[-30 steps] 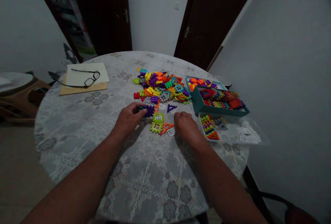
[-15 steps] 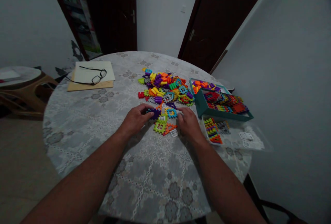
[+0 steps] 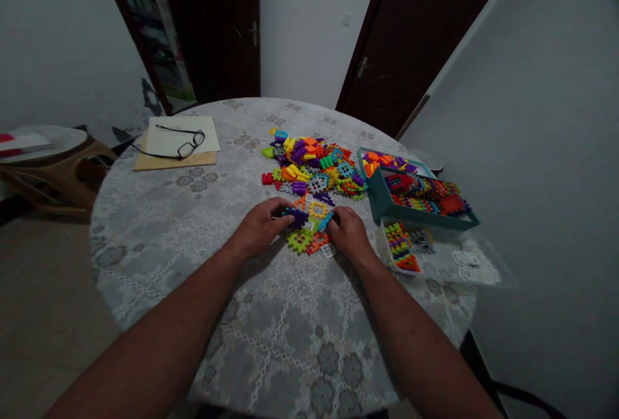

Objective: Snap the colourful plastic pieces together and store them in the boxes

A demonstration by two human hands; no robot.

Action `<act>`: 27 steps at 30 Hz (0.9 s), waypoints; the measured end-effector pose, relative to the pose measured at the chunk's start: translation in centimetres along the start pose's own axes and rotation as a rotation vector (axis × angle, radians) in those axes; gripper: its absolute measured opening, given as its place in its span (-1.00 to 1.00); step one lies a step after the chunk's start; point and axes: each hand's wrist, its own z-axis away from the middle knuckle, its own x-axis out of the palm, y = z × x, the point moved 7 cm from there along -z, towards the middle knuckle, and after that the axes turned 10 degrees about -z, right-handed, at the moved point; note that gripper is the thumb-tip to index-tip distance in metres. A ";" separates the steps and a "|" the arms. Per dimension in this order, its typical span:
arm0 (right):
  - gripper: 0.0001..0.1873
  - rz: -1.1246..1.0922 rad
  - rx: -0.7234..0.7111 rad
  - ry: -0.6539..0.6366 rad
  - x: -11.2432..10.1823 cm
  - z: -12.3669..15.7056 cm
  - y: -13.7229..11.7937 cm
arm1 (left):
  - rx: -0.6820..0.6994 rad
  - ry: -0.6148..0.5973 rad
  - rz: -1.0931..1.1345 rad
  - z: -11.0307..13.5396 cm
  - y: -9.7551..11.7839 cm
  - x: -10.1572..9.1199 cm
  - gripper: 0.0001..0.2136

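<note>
My left hand is closed on a dark purple toothed building piece, thumb on top. A bit of blue shows at that piece's far edge. Between finger and thumb, my right hand pinches a light blue toothed piece, tilted up from the table. Around them lie a yellow square frame piece, a lime green window piece, an orange piece and a small white window-shaped piece. Just beyond is a heap of mixed colourful pieces.
To the right stand a teal box of sorted pieces, its lid with more pieces, and a clear tray. A plastic bag with white pieces lies beside them. Eyeglasses rest on papers at the far left.
My right hand has picked up the light blue piece and tilted it, uncovering the yellow frame. My left hand keeps the purple piece. The whole view has shifted slightly.
</note>
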 end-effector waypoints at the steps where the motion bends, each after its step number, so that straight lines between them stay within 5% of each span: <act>1: -0.77 -0.012 0.002 -0.002 0.0 0.0 0.1 | 0.005 -0.005 -0.009 0.0 0.0 0.0 -0.79; 7: -0.73 -0.031 -0.076 -0.056 0.1 0.3 -1.1 | 0.039 0.022 -0.058 0.0 0.1 -0.2 -0.81; 20: -0.98 -0.135 -0.149 -0.132 -0.6 0.8 -2.1 | 0.033 -0.012 -0.042 0.1 -0.1 0.1 -0.81; 27: -0.66 -0.283 0.011 -0.008 -2.5 0.3 -0.9 | 0.048 -0.003 -0.059 0.1 0.3 -0.4 -0.82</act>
